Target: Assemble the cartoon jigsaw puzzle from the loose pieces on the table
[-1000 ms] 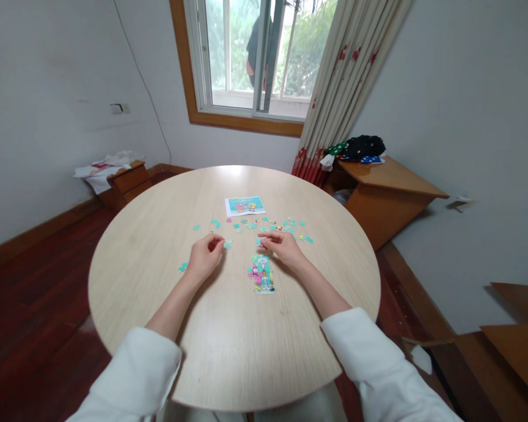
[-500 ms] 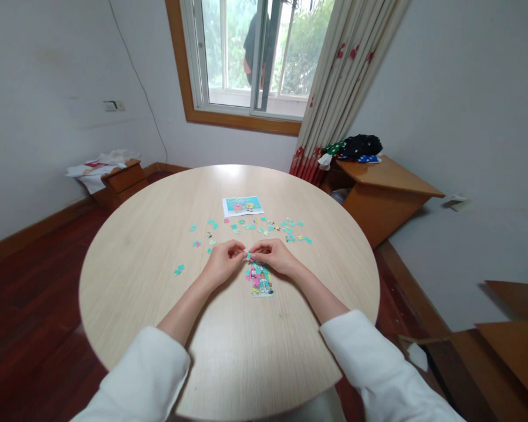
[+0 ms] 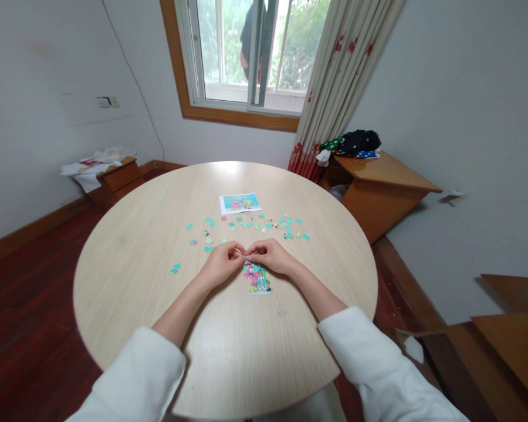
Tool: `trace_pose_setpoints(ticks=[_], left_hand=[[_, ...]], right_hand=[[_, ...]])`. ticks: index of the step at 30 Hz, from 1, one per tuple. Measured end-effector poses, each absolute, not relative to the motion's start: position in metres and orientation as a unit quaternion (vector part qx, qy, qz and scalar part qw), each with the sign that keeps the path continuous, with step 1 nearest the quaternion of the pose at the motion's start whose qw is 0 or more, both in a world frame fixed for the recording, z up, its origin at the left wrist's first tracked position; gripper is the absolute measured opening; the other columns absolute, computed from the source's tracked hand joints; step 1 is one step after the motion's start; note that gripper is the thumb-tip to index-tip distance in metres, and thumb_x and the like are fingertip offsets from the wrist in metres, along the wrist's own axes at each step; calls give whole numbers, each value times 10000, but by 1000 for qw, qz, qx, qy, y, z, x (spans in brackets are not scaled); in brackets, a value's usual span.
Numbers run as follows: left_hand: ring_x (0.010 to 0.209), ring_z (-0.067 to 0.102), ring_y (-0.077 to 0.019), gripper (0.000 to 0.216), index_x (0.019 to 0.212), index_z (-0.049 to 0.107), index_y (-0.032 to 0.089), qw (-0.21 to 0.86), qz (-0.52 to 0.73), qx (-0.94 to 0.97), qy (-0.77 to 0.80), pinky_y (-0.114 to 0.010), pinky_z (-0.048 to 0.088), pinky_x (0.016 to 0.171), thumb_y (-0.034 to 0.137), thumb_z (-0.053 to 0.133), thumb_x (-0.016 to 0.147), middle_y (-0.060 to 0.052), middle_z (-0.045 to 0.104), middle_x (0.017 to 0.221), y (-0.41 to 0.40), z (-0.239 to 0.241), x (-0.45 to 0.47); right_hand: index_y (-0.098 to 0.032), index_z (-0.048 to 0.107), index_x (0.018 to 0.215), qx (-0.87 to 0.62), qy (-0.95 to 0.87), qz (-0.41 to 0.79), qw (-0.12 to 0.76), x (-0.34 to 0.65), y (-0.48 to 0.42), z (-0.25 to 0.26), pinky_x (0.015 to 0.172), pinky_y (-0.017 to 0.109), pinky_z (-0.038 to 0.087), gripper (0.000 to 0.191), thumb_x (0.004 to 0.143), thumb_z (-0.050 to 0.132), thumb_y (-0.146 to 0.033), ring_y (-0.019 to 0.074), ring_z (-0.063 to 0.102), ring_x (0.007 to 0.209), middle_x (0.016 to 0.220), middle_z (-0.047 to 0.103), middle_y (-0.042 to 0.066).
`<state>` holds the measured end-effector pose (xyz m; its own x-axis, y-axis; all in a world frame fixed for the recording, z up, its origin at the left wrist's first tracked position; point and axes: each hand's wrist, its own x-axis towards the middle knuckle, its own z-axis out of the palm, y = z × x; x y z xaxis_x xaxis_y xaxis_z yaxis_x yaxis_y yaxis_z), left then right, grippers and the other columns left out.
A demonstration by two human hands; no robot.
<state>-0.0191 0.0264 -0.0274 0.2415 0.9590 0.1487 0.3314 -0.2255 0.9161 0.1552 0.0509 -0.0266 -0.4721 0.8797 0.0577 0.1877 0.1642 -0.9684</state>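
On the round light-wood table lies a partly built cartoon jigsaw. My left hand and my right hand meet just above its top edge, fingertips pinched together on a small jigsaw piece between them. Several loose turquoise pieces are scattered beyond my hands. A small reference picture lies farther back. One stray piece sits to the left.
A low wooden desk with dark clothes stands at the right by the curtain. A small wooden cabinet with papers sits at the left wall. A person stands outside the window.
A second ago my hands were apart, each touching loose pieces. They came together over the top of the built jigsaw and now hold a piece between them.
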Motion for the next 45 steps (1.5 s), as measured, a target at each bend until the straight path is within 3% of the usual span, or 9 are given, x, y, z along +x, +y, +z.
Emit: trace_pose_setpoints(ticks=[22,33,45], left_hand=[[493,495,-112,126,774,615,160,353,375,668,538,-221,354,519,147,556,664,55,540,503,18,-20,-13],[502,506,-128,105,774,603,167,340,378,659,554,-231,348,527,165,553,682,52,538,507,16,-24,-11],[520,531,-136,102,781,604,179,320,379,676,544,-236,362,527,158,549,698,46,558,533,14,-25,-10]], right_hand=[[-137,717,786,-388,-725,468,325,155,49,-24,619,249,412,173,703,668,-281,119,537,637,681,656,21],[-127,717,837,-380,-732,466,322,156,49,-26,627,246,422,198,724,647,-275,126,551,671,730,671,38],[-140,717,786,-391,-724,461,331,156,48,-26,605,240,418,156,706,657,-259,126,551,657,701,665,28]])
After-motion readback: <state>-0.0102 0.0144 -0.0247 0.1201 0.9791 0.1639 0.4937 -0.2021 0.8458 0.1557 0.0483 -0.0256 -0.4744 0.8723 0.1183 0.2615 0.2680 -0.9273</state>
